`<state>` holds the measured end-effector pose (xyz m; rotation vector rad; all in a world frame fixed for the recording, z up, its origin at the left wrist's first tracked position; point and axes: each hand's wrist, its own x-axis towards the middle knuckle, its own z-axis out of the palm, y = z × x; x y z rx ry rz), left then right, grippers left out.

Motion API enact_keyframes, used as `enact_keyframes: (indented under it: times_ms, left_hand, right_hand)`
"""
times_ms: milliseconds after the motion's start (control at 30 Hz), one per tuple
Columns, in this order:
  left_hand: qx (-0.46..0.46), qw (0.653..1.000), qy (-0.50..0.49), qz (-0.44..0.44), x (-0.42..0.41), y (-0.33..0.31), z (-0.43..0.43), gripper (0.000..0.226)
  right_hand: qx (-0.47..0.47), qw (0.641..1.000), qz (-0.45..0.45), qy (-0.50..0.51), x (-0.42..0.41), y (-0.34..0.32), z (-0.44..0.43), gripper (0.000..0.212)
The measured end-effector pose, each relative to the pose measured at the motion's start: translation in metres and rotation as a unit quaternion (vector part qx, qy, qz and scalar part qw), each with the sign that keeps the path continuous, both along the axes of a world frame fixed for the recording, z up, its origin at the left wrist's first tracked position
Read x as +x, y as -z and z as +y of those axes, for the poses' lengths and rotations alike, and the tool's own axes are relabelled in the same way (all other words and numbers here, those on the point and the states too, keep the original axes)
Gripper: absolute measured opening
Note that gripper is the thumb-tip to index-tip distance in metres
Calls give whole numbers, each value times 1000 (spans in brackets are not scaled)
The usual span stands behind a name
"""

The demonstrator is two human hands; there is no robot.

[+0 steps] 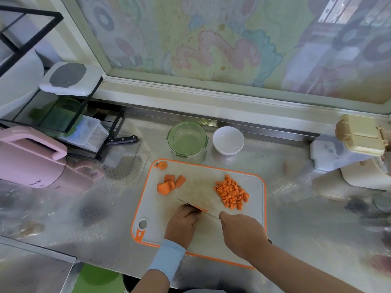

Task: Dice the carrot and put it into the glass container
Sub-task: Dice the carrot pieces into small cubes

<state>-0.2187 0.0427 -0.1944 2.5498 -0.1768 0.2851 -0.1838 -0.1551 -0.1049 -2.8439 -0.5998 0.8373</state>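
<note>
Steel counter (105, 218) under a cutting board (211, 182): my left hand (182, 223) curls down on a carrot strip (200, 208), and my right hand (241, 231) is clamped round the knife (208, 214), blade against it. Diced carrot (231, 194) lies piled at the right, chunks (169, 183) far left. Just beyond the board stands the glass container (187, 138), beside a white bowl (228, 140).

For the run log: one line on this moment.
phase: dicing | left hand: holds carrot piece | right hand: grips knife | diced pile: on board | container: behind board

Left hand (182, 223), right hand (241, 231) bare; snug pale blue fabric wristband (167, 259) on left wrist; right forearm (296, 265) bare.
</note>
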Motion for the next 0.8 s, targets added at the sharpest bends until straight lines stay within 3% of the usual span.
enact_keyframes:
  times_ms: [400, 800]
  left_hand:
    - [-12, 1000, -10, 4, -1, 1, -2, 28]
    - [-22, 999, -37, 0, -6, 1, -5, 23]
  right_hand:
    - [-10, 999, 46, 14, 9, 14, 12, 14]
    - [10, 1000, 2, 5, 6, 11, 9, 16]
